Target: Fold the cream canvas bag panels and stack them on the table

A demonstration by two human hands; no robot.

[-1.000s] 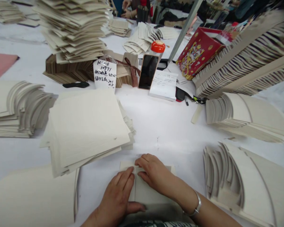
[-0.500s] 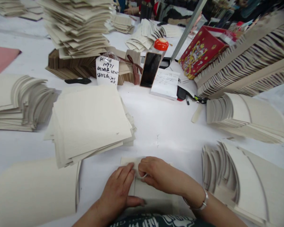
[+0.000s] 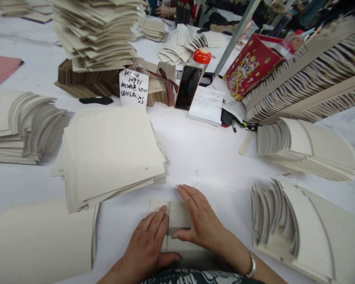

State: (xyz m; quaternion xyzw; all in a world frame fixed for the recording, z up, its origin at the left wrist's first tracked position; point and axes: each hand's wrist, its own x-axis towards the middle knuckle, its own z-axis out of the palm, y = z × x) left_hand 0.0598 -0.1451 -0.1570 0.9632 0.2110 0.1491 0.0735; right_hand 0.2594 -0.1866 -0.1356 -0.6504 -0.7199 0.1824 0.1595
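A small cream folded sheet (image 3: 179, 215) lies on the white table at the near edge, straight in front of me. My left hand (image 3: 146, 248) rests flat on its left part, fingers stretched forward and thumb out to the right. My right hand (image 3: 199, 219) lies flat on the right part, fingers extended past the sheet's far edge, thumb pressing along a crease. Neither hand grips anything. A silver bracelet (image 3: 251, 267) circles my right wrist.
A stack of flat cream sheets (image 3: 112, 152) lies left of centre, another sheet pile (image 3: 38, 240) at lower left. Fanned curved piles (image 3: 296, 225) sit at right, a tall stack (image 3: 97, 31) behind. A phone (image 3: 188, 86), notepad (image 3: 206, 105) and red box (image 3: 250, 65) stand farther back.
My right hand has uncurled from a pinch and slid forward, now flat over the sheet. The left hand has stayed in place.
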